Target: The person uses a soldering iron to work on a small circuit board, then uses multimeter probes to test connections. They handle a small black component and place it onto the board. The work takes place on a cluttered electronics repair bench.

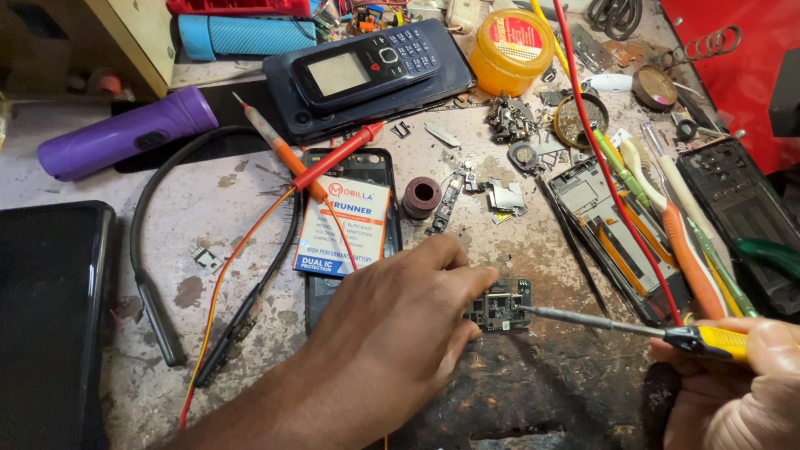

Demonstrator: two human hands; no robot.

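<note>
- Pinning a small circuit board (499, 306) to the desk (250, 187) with the left hand (400, 329), fingers closed down on the board's left edge.
- Gripping a yellow-handled iron (621, 327) in the right hand (737, 383), fist closed round the handle, tip touching the board's right side.
- Lying near the front middle of the desk, the board, just right of the left fingertips.
- Resting behind the left hand, a white battery (343, 227) on an opened phone shell, with a red probe (337, 156) lying across it.
- Sitting farther back, a dark keypad phone (367, 68) on a larger phone, beside a yellow tub (511, 52).
- Lying at the left, a purple torch (125, 132) and a black neckband (154, 275).
- Crowding the right, an orange-handled brush (679, 242) and a stripped phone frame (604, 233).
</note>
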